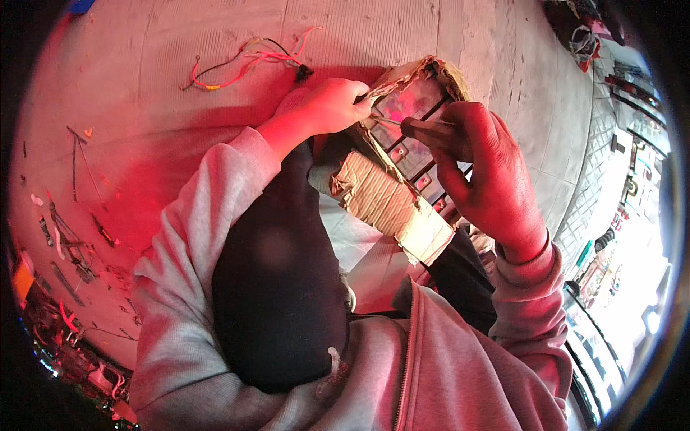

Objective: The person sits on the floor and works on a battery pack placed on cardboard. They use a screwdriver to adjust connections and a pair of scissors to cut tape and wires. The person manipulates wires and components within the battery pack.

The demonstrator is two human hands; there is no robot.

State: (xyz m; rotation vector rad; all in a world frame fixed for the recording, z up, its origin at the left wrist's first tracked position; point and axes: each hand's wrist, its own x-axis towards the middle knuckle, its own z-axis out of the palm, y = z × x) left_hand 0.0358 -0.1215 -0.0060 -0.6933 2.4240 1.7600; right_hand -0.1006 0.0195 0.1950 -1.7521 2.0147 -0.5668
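Against my lap, beyond my knees, leans a block (pixel 408 106) with dark dividing strips and small metal terminals on its face, like a battery pack. Torn brown cardboard (pixel 377 195) wraps its edges and hangs as a flap toward me. My left hand (pixel 332 105) is closed, thumb and fingers pinching the cardboard edge at the block's left side. In my right hand (pixel 492 172) is a screwdriver (pixel 425 132), its thick handle between thumb and fingers. The thin metal shaft points left, close to my left fingertips. Whether its tip touches the cardboard I cannot tell.
A bundle of red and black wires (pixel 269 56) with a black connector lies on the floor beyond my left hand. Loose scraps and thin tools (pixel 68 241) are scattered at the far left. Along the right edge stands a brightly lit shelf or case (pixel 622 237) with small parts.
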